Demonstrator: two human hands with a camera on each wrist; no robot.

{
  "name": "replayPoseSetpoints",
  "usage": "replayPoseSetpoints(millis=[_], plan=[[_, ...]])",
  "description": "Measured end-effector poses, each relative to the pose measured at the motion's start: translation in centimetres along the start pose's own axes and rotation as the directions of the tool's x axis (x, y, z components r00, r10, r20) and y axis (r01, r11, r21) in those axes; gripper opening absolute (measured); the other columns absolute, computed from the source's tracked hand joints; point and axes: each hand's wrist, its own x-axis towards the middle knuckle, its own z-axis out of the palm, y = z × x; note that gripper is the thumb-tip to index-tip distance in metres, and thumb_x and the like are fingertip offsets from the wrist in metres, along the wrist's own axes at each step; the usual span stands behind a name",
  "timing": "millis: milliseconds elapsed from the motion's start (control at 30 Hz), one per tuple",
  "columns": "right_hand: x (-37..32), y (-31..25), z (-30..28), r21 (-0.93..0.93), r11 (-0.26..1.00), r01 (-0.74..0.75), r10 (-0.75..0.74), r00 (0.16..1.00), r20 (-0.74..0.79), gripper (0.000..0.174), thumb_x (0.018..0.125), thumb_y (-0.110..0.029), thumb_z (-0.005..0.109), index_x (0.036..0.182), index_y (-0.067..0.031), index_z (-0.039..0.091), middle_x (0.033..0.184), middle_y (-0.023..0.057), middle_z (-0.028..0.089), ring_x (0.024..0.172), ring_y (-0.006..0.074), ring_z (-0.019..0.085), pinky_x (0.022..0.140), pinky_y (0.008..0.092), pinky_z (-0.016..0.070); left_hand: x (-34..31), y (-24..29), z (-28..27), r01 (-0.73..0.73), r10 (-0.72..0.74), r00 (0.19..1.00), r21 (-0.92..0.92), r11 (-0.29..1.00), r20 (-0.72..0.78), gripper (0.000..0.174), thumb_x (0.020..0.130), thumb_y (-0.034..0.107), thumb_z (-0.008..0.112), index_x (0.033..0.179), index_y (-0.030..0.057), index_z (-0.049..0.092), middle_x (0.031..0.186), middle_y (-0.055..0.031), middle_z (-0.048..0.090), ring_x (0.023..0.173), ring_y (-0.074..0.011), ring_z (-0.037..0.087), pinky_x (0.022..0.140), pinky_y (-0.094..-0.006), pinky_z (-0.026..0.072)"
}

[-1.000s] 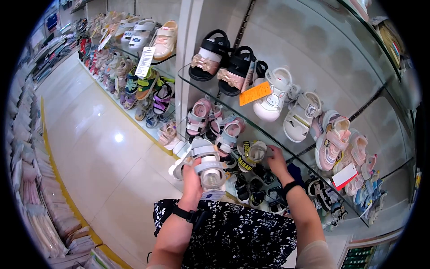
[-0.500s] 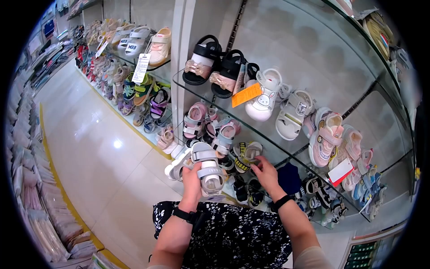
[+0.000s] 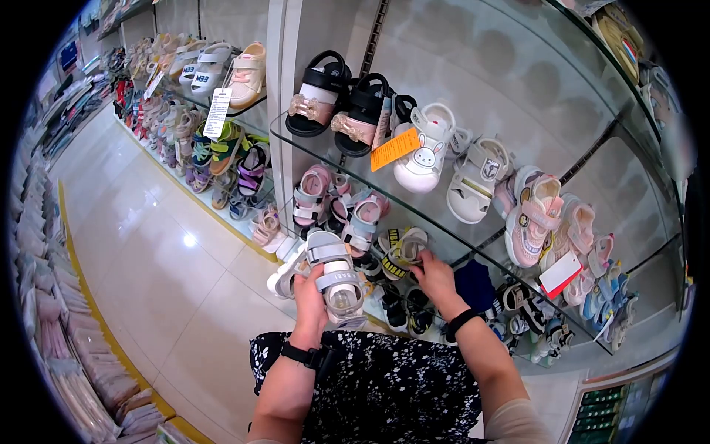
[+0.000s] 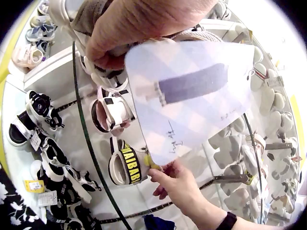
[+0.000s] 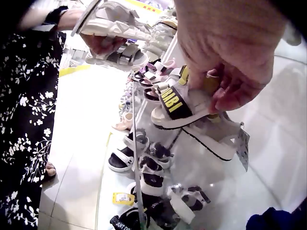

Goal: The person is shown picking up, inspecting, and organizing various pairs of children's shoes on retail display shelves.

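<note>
My left hand [image 3: 309, 297] grips a pair of white and grey sandals [image 3: 336, 260], held in front of the shelves. A pale checked hang tag [image 4: 192, 86] dangles beneath that hand in the left wrist view, covering part of the scene. At the lower glass shelf, my right hand [image 3: 435, 281] pinches the heel part of a sandal [image 5: 180, 105] with a black strap and yellow letters. Its mate [image 5: 216, 143] sits just behind it, partly hidden by my fingers. Pink and white sandals [image 3: 362, 222] stand to the left on that shelf.
Above my hands runs the upper glass shelf's edge [image 3: 451, 235], bearing black bow sandals [image 3: 312, 109], a white rabbit shoe [image 3: 420, 166] and pink shoes [image 3: 529, 233]. Dark blue cloth [image 3: 475, 285] lies right of my right hand. More sandals [image 5: 151, 179] stand lower down.
My right hand has come in from the right side of the yellow-lettered sandal and now pinches its heel. The left hand keeps its hold on the white and grey pair. The head view has shifted slightly.
</note>
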Motion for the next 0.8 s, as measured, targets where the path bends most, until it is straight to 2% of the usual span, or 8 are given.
replayPoseSetpoints(millis=[133,333,433,633,800], plan=[[0.2,-0.5,-0.7,0.019,0.999,0.035,-0.035,0.999,-0.008,0.027,0.079,-0.021,0.065,0.097,-0.0086,0.049,0.093,0.0114,0.059,0.079,0.0347,0.06,0.064,0.0442,0.0483,0.0,0.0,0.0,0.025,-0.024,0.999,0.024,0.999,-0.024,0.023,0.085,0.009,0.058,0.099,-0.0025,0.044,0.091,-0.0152,0.061,0.074,-0.0205,0.063,0.062,-0.031,0.0528],[0.2,-0.7,-0.5,0.008,0.999,0.052,-0.051,0.996,-0.07,0.026,0.078,-0.021,0.066,0.095,-0.0087,0.05,0.091,0.0101,0.058,0.079,0.0329,0.06,0.064,0.0429,0.0485,0.2,-0.5,-0.3,0.023,-0.026,0.998,0.044,0.999,0.063,0.026,0.086,0.009,0.056,0.108,-0.001,0.046,0.099,-0.0126,0.061,0.082,-0.0197,0.063,0.069,-0.0307,0.0522],[0.3,-0.9,-0.7,-0.003,0.998,0.07,-0.07,0.994,-0.083,0.026,0.078,-0.021,0.066,0.095,-0.0088,0.05,0.091,0.0099,0.057,0.079,0.0322,0.06,0.064,0.0421,0.0487,-0.1,-0.3,0.0,0.07,-0.07,0.998,0.063,0.996,0.007,0.028,0.086,0.009,0.055,0.111,-0.0007,0.046,0.102,-0.0126,0.06,0.085,-0.0199,0.062,0.071,-0.0309,0.0519],[0.5,-0.4,-0.3,-0.066,0.992,0.106,-0.112,0.988,-0.103,0.027,0.076,-0.019,0.067,0.096,-0.009,0.051,0.096,0.0099,0.054,0.079,0.0323,0.059,0.065,0.0414,0.0491,-0.4,0.0,0.5,0.069,-0.068,0.997,0.065,0.995,-0.022,0.029,0.087,0.009,0.055,0.112,-0.0004,0.044,0.101,-0.0125,0.06,0.085,-0.0206,0.062,0.072,-0.0323,0.0526],[0.6,-0.4,0.3,-0.058,0.994,0.096,-0.101,0.989,-0.109,0.029,0.075,-0.02,0.067,0.098,-0.0094,0.052,0.096,0.0094,0.054,0.079,0.0321,0.059,0.065,0.0419,0.0492,0.0,-0.4,0.0,0.076,-0.077,0.997,0.066,0.995,0.011,0.029,0.086,0.009,0.055,0.111,-0.0011,0.043,0.099,-0.0133,0.059,0.083,-0.021,0.063,0.07,-0.0329,0.0531]])
